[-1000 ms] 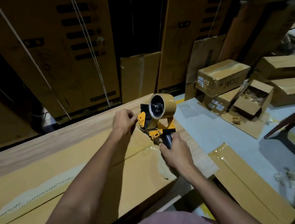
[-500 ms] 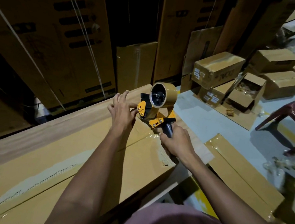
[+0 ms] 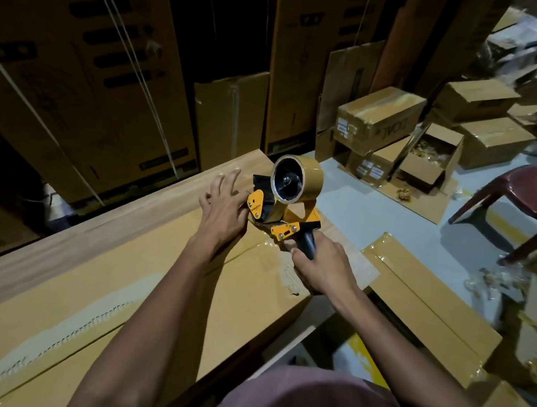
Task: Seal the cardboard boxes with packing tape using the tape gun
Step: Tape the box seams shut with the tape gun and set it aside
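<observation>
Person is taping the far end of a long cardboard box (image 3: 156, 294) with a tape gun (image 3: 285, 202).

The right hand (image 3: 322, 266) is gripping the tape gun's black handle, fingers wrapped fully round it, probably so the head can be pressed down onto the box top near its far right corner. The left hand (image 3: 223, 210) is lying flat on the box just beside the gun's yellow front plate, fingers straight and spread apart, thumb side touching the plate, likely smoothing tape or steadying the flap. The tape roll (image 3: 296, 179) is sitting upright above both hands, well clear of the fingers.
</observation>
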### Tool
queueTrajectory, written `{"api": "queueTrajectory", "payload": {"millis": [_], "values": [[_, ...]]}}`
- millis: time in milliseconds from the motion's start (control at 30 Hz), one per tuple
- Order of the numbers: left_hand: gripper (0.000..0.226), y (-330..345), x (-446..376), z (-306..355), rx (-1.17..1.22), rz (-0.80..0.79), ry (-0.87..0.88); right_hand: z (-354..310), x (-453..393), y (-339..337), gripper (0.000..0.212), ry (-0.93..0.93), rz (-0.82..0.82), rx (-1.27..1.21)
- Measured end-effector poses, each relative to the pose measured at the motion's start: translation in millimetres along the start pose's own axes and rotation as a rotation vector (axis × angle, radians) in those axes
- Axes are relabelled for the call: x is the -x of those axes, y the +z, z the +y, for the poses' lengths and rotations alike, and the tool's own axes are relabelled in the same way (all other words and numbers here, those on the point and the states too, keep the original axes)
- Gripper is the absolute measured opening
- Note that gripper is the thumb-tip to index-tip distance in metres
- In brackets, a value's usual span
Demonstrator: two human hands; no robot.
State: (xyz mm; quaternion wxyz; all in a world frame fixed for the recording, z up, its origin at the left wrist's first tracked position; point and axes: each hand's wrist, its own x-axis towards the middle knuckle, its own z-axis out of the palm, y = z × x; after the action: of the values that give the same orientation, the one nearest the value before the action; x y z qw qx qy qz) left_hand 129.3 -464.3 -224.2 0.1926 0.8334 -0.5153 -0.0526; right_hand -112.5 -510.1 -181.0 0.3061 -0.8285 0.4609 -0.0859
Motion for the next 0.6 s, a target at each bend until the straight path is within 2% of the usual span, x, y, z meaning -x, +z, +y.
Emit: {"api": "queueTrajectory", "payload": {"millis": [100, 267, 467, 600], "values": [[0.027, 1.1, 4.6, -1.1, 0.135, 0.038, -0.026, -1.7, -0.4, -0.8, 0.025, 0.005, 0.012, -0.02], [0.013, -4.0, -3.1, -4.9, 0.205, 0.001, -0.069, -2.6, -1.7, -4.1, 0.025, 0.022, -0.044, -0.081], [0.009, -4.9, -1.7, -3.4, 0.185, 0.011, -0.068, 11.0, 11.3, -9.4, 0.021, 0.007, -0.03, 0.065], [0.017, -5.2, -2.2, -0.9, 0.111, -0.026, -0.042, 8.4, 10.8, -4.5, 0.023, 0.054, -0.018, 0.04]]}}
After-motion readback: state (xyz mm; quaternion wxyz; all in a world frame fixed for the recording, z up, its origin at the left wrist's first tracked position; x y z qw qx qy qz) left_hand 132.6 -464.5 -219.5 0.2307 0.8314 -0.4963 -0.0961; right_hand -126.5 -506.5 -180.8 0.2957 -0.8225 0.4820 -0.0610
